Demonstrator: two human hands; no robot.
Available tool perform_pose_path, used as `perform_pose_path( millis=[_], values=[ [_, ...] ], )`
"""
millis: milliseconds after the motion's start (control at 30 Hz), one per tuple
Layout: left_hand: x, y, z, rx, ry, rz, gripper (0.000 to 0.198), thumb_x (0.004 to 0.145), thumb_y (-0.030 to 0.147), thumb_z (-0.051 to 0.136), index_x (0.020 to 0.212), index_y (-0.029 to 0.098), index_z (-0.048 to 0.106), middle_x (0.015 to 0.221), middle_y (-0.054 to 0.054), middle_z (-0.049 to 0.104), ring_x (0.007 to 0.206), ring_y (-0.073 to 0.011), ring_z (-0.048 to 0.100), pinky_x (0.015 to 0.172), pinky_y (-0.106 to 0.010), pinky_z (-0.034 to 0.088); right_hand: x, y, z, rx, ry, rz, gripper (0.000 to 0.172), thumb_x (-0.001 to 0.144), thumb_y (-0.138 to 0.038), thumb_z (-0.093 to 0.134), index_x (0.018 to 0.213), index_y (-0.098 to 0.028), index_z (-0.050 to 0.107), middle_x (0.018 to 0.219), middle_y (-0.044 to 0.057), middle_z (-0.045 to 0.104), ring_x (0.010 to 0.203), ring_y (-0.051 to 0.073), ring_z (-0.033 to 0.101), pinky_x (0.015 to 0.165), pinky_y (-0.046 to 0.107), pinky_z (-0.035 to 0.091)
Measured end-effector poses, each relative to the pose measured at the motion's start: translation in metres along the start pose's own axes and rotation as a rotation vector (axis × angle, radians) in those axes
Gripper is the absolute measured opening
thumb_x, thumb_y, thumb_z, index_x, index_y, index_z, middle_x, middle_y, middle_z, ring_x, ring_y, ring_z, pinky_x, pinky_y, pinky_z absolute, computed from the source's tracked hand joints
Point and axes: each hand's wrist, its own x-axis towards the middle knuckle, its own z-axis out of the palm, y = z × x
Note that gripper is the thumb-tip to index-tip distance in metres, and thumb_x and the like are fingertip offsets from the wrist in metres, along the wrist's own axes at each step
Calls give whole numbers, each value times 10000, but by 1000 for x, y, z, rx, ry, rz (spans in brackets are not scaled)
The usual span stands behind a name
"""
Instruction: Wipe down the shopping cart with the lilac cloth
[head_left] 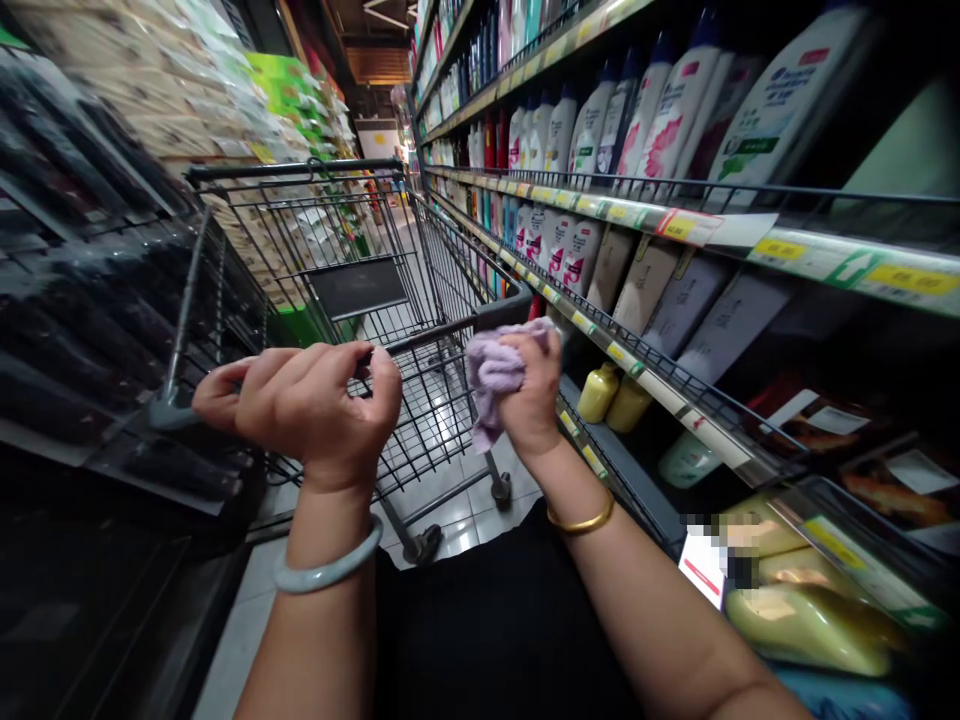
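Note:
A wire shopping cart [409, 450] stands in front of me in the aisle. My left hand [307, 405] is closed round the left part of its dark handle [427, 334], palm down, with the fingertips hidden from view. In my right hand [532, 395] is a bunched light-purple cloth [496, 372], gripped near the right end of the handle. Part of the cloth hangs below the fist. Whether that hand also touches the cart cannot be made out. The cart's basket shows bare wire and floor tiles through it.
Close on the right run shelves of shampoo bottles [686, 95], with a price-tag rail [810, 250] jutting toward me. Gold bottles [598, 392] stand lower down. Dark packaged goods [127, 350] line the left side. Stacked packs [172, 90] rise behind them, and the tiled aisle continues ahead.

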Motion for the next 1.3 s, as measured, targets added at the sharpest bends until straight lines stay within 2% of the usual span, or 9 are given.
perform_pose_path(
  millis=[133,300,400,633,767,900,1033,1167,1300],
  values=[
    [-3,-4,-5,5,30,13,176,907,359,674,757,294,741,683,8,730,771,-266,635,1036,-561,329,13,-2,-5,-20,158,15,152,917,-199,616,1025,-258,704,1112,53,611,1060,205,654,1031,460,624],
    [-6,-6,-17,10,60,63,190,920,361,664,756,293,731,691,17,748,763,-265,654,1007,-550,345,6,-43,-3,26,19,-190,136,950,-312,704,1080,-283,729,1190,75,592,1154,241,649,1050,463,623],
    [-10,-5,-27,30,31,106,159,935,336,652,802,299,732,725,23,769,772,-267,677,998,-554,346,6,-58,-7,45,-25,-178,142,968,-302,690,1100,-305,743,1247,78,576,1179,251,650,1052,482,625],
    [-10,6,-32,11,-42,78,181,953,353,616,809,305,715,754,23,779,793,-265,695,999,-566,336,22,-61,-20,-33,111,-135,103,1011,-327,651,1060,-302,738,1158,75,629,1204,251,669,1113,513,597],
    [-5,3,-24,-15,-90,20,254,948,365,610,713,283,663,699,11,731,796,-266,667,1020,-565,319,38,-51,-32,-53,216,-64,110,997,-294,620,996,-270,727,1084,56,640,1123,237,699,1045,493,618],
    [-1,-6,-16,-80,-63,-13,315,955,353,616,652,269,614,649,3,673,767,-258,628,1029,-560,322,47,-20,-45,-62,320,4,187,835,-181,629,1004,-232,692,1064,62,686,1087,245,690,1107,511,567],
    [1,-14,-7,-74,-22,-31,374,981,384,587,626,266,589,631,-11,671,763,-263,629,1021,-568,352,37,20,-40,21,278,188,398,746,-175,601,1134,-220,678,1123,62,713,1078,233,690,1124,507,547],
    [5,-10,0,-79,-35,-59,395,980,401,579,610,263,560,626,-29,668,803,-278,645,1046,-601,392,34,38,-35,153,119,392,341,767,-214,621,1099,-218,701,1073,55,750,1003,222,698,1036,460,590],
    [10,13,-1,-121,-97,-69,383,1044,459,543,748,269,693,823,-29,774,987,-289,697,1196,-657,321,47,23,-48,125,150,293,298,804,-214,631,1093,-229,702,1087,56,745,1025,223,698,1069,463,579]
  ],
)
